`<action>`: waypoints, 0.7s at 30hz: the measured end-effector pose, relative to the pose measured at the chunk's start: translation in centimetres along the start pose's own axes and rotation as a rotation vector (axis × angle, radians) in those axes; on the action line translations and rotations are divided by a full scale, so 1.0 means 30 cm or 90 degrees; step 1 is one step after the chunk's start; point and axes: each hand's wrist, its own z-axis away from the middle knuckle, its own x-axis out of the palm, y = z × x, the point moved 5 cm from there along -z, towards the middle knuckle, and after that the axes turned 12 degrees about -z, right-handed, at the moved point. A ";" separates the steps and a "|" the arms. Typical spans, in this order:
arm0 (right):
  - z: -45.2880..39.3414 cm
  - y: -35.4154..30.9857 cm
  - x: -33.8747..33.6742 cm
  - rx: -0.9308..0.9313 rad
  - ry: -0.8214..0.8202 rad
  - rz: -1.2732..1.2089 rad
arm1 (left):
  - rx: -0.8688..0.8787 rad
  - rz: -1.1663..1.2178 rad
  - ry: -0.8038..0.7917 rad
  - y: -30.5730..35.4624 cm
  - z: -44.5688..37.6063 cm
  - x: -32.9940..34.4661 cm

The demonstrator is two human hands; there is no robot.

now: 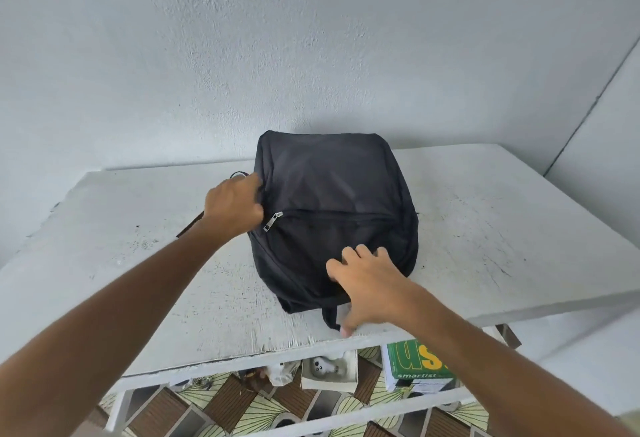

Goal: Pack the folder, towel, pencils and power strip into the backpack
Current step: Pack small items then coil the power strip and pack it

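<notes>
Your backpack [332, 208] lies flat on the white table [502, 229], front panel facing up, with its far end close to the grey wall [311, 38]. The black fabric bulges slightly, and the front pocket zipper runs straight across the panel in a closed line; its metal zipper pull [273, 221] sits at the left end of that line. Your left hand [233, 206] is at the backpack's left edge, fingers curled in against the fabric just above the zipper pull (whether they pinch fabric or a second pull is hidden by the hand itself). Your right hand [369, 284] rests on the near right part of the backpack with fingers spread and bent, pressing down on the fabric; the thumb reaches toward the table edge beside a short black strap [330, 317] that trails from the near end of the backpack. A second loop of strap shows just behind your left hand. The folder, towel, pencils and power strip cannot be seen anywhere on the table. Below the table edge, you can see a green and white box [419, 364], a small white box [329, 372] holding a pale object, and a patterned floor [242, 409].
</notes>
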 end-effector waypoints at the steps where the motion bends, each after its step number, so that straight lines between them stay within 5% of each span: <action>1: -0.004 0.011 0.013 -0.005 0.031 0.055 | 0.026 0.016 0.021 0.010 0.005 -0.014; 5: -0.036 0.020 -0.014 -0.057 0.051 -0.088 | 0.063 0.092 0.043 0.035 0.021 -0.073; 10: -0.073 0.048 -0.261 0.028 0.139 -0.547 | 0.072 0.217 0.062 0.016 0.042 -0.194; 17: -0.134 -0.027 -0.617 0.121 0.300 -1.097 | 0.008 0.403 0.214 -0.085 0.072 -0.467; 21: -0.161 -0.036 -0.834 0.094 0.394 -1.277 | 0.118 0.427 0.102 -0.038 0.098 -0.559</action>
